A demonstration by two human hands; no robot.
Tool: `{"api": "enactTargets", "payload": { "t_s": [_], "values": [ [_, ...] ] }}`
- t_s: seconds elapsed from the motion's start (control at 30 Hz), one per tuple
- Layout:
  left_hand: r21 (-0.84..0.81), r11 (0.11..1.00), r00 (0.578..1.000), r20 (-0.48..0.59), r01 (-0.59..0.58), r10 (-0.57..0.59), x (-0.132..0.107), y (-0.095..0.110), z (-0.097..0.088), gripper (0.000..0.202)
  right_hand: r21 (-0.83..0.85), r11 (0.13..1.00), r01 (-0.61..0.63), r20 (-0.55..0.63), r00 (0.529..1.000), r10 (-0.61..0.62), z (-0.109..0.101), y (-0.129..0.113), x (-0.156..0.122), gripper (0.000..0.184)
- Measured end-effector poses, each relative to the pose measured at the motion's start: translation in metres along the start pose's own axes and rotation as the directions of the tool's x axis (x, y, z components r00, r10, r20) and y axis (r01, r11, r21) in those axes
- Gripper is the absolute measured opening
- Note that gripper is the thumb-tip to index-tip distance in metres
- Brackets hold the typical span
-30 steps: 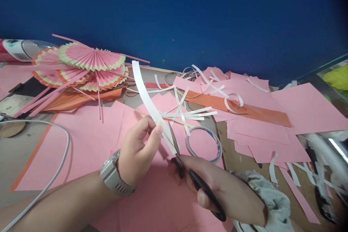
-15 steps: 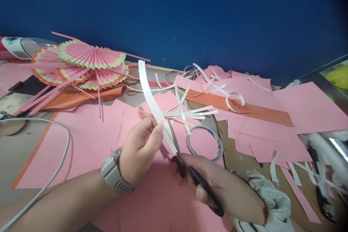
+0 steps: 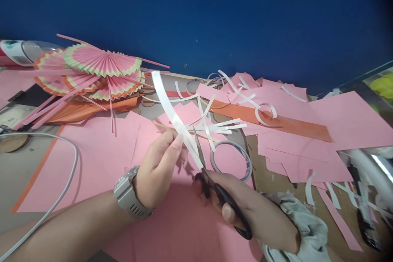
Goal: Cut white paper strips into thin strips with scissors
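Observation:
Between thumb and fingers, my left hand (image 3: 162,163) pinches a white paper strip (image 3: 167,104) that curves up and away from it. My right hand (image 3: 242,196) is closed around the black handles of a pair of scissors (image 3: 236,215). The scissor blades point up and lie along the strip's lower end, close to my left fingertips. Under both hands lie sheets of pink paper (image 3: 172,221). Just right of the blades rests a roll of tape (image 3: 215,159), and beyond it are several thin white strips (image 3: 227,126).
Pleated pink paper fans (image 3: 104,65) stand at the back left. A white cable (image 3: 76,159) loops across the left side. Pink sheets (image 3: 307,147) and an orange strip (image 3: 301,127) cover the right. A cutter (image 3: 365,225) lies at the far right, below a blue wall (image 3: 196,16).
The strip's upper end has swung slightly left and its lower end has shifted a little right and up. The scissor blades have moved slightly up and right. Both hands keep their hold.

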State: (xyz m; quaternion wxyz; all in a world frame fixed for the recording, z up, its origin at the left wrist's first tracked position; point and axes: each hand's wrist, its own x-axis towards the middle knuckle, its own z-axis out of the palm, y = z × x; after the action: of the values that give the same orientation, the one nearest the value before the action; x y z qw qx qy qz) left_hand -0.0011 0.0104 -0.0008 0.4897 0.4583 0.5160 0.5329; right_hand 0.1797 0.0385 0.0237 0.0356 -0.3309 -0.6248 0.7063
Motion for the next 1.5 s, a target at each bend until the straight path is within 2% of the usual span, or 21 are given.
{"api": "enactTargets", "payload": {
  "t_s": [0.13, 0.37, 0.6, 0.77, 1.0, 1.2, 1.33, 1.37, 1.4, 1.43, 1.47, 1.5],
  "values": [
    [-0.004, 1.000, 1.000, 0.014, -0.004, 0.004, -0.002, -0.003, 0.003, 0.021, -0.051, 0.998, 0.042, 0.002, 0.999, -0.042, -0.002, 0.001, 0.000, 0.028],
    [0.163, 0.986, 0.998, -0.039, -0.048, 0.055, 0.001, -0.006, 0.003, 0.020, -0.057, 0.998, -0.023, 0.032, 0.999, 0.024, -0.002, 0.004, 0.001, 0.021],
    [0.058, 0.998, 1.000, -0.017, -0.003, 0.004, 0.003, -0.004, 0.001, 0.027, -0.051, 0.998, -0.034, 0.066, 0.997, 0.037, -0.003, 0.007, 0.001, 0.039],
    [0.076, 0.997, 0.999, -0.039, -0.022, 0.025, 0.003, -0.004, 0.001, 0.031, -0.055, 0.998, -0.037, 0.064, 0.997, 0.041, -0.003, 0.005, 0.002, 0.049],
    [0.006, 1.000, 1.000, 0.017, -0.016, 0.016, 0.002, -0.003, 0.002, 0.022, -0.053, 0.998, -0.017, 0.039, 0.999, 0.019, -0.001, 0.008, 0.000, 0.068],
    [-0.049, 0.999, 0.997, -0.072, -0.017, 0.013, 0.002, -0.004, 0.001, 0.022, -0.040, 0.999, -0.033, 0.011, 0.999, 0.033, 0.001, 0.006, 0.000, 0.071],
    [-0.236, 0.969, 0.962, -0.273, -0.074, 0.007, 0.008, -0.005, -0.001, 0.020, 0.106, 0.994, 0.027, 0.050, 0.998, -0.032, -0.004, 0.015, 0.003, 0.062],
    [-0.281, 0.957, 0.958, -0.288, -0.079, -0.005, 0.008, -0.005, -0.001, 0.022, 0.158, 0.986, 0.048, 0.058, 0.997, -0.058, -0.006, 0.018, 0.004, 0.063],
    [-0.322, 0.944, 0.966, -0.259, -0.068, -0.019, 0.008, -0.005, -0.001, 0.024, 0.224, 0.972, 0.073, 0.059, 0.994, -0.089, -0.007, 0.021, 0.005, 0.065],
    [-0.354, 0.934, 0.983, -0.181, -0.033, -0.034, 0.007, -0.004, -0.001, 0.026, 0.301, 0.948, 0.101, 0.050, 0.991, -0.122, -0.009, 0.023, 0.006, 0.067],
    [-0.373, 0.928, 0.997, -0.059, 0.025, -0.051, 0.005, -0.003, -0.001, 0.028, 0.391, 0.911, 0.132, 0.032, 0.987, -0.157, -0.010, 0.025, 0.007, 0.067],
    [-0.367, 0.925, 0.993, 0.088, 0.101, -0.074, 0.003, -0.001, -0.001, 0.028, 0.479, 0.863, 0.164, 0.007, 0.982, -0.190, -0.010, 0.026, 0.008, 0.063]
  ]
}}
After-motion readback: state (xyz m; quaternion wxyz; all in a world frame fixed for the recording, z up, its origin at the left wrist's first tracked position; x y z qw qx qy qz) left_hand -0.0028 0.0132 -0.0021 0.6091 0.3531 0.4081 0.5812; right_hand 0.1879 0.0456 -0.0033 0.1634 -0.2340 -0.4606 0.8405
